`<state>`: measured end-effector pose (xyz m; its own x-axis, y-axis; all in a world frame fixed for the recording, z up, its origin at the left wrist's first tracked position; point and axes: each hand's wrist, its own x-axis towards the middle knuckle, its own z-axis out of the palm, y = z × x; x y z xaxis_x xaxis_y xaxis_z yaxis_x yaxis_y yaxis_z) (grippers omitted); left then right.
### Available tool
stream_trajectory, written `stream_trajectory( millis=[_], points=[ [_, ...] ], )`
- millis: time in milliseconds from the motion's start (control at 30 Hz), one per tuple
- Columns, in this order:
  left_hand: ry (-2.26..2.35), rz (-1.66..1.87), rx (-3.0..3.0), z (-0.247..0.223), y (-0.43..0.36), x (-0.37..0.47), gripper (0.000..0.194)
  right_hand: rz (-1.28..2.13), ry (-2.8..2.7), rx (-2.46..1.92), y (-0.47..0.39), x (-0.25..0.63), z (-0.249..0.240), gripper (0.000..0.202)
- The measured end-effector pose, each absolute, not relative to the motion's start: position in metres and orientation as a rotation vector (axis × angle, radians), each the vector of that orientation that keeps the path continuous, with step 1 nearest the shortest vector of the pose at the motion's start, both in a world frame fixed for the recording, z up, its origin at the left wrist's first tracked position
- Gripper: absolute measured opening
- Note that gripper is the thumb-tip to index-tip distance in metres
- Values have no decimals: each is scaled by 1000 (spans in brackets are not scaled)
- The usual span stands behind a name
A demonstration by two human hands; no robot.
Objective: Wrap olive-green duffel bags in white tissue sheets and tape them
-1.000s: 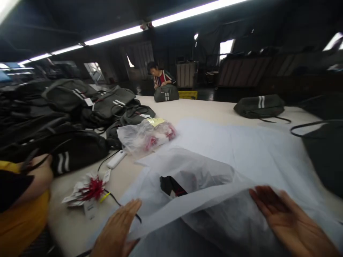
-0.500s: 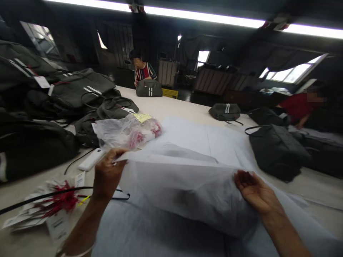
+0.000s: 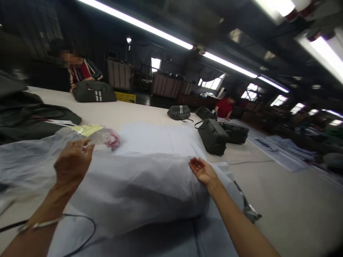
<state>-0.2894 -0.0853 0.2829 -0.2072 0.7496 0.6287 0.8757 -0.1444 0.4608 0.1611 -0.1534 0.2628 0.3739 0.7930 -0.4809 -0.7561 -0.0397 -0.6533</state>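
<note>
A translucent white plastic bag [image 3: 150, 189] bulges up in front of me, its top edge running between my two hands. My left hand [image 3: 73, 160] is closed in a pinch at the left end of that edge; motion blurs the fingertips. At the right end my right hand [image 3: 203, 171] is open, palm up, its fingers against the plastic. More pale plastic sheeting [image 3: 158, 137] lies flat on the table underneath and beyond. Just past my left hand is a clear bag [image 3: 88, 134] with a yellow label and red strings inside.
Dark travel bags [image 3: 32, 114] are heaped at the left, and several more [image 3: 213, 137] stand on the right of the pale table [image 3: 268, 196]. Across the table a person in a striped top [image 3: 85, 69] handles a dark bag [image 3: 95, 91]. Another person in red [image 3: 225, 107] is farther right.
The view has swung to the right. The white plastic's raised edge now looks fuller and rounder. My left hand stays pinched at its left end, and my right hand remains open at the other.
</note>
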Motion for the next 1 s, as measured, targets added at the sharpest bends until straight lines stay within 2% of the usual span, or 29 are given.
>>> stream_trajectory(
  millis=[100,167,233,333,500,567,633,733,867,933,1000],
  points=[
    [-1415,-1552,-2294,293,-144,-206,31,1222,-33,-988,-152,162,257,7],
    [-933,-1369,-2747,284,-184,-139,27,1214,-34,-975,-151,162,255,9],
    [-679,-1065,-2948,265,-205,-79,41,1218,-53,-972,-149,160,256,12],
    [-861,-828,-2955,241,-193,-20,61,1231,-119,-989,-147,157,264,16],
    [-1258,-561,-2870,235,-144,2,52,1166,-326,-1010,-191,165,287,9],
    [-1300,-532,-2831,236,-140,3,49,945,-599,-1121,-236,180,285,22],
    [-1342,-509,-2788,239,-141,6,48,544,-884,-1335,-286,204,270,32],
    [-1412,-492,-2739,245,-143,15,48,86,-906,-1626,-343,247,228,48],
    [-1498,-470,-2642,247,-140,27,47,150,-938,-1772,-350,284,178,84],
    [-1511,-455,-2608,244,-138,28,47,201,-1006,-1759,-334,288,172,87],
    [-1500,-434,-2610,240,-137,27,48,263,-972,-1712,-315,287,181,79]
  ],
)
